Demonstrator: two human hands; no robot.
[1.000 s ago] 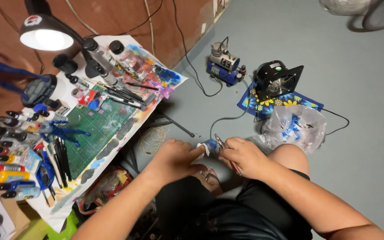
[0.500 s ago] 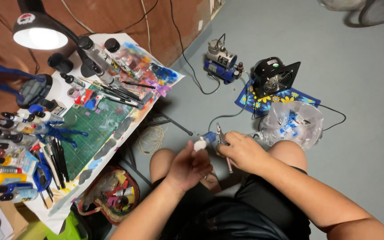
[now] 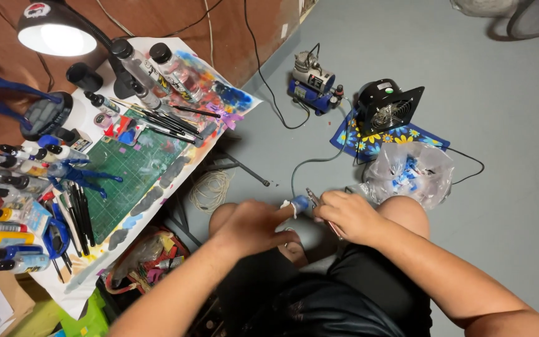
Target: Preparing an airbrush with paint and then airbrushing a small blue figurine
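My right hand [image 3: 350, 215] is closed around a slim airbrush [image 3: 312, 200] with a blue cup [image 3: 301, 203], held over my knees. A grey hose [image 3: 310, 162] runs from it across the floor toward a small blue compressor [image 3: 313, 84]. My left hand [image 3: 251, 228] is blurred with motion, and its fingertips pinch a small white piece [image 3: 286, 205] right against the blue cup. I cannot tell what the white piece is.
At left, a paint-stained table carries a green cutting mat [image 3: 135, 171], a lit desk lamp [image 3: 51, 31], several paint bottles and brushes. On the grey floor are a black fan [image 3: 388, 109] on a flowered mat, a clear plastic bag [image 3: 410, 171] and a coil of cord [image 3: 210, 187].
My left hand lifted slightly off the airbrush half a second ago and is back against the blue cup. My right hand has stayed on the airbrush.
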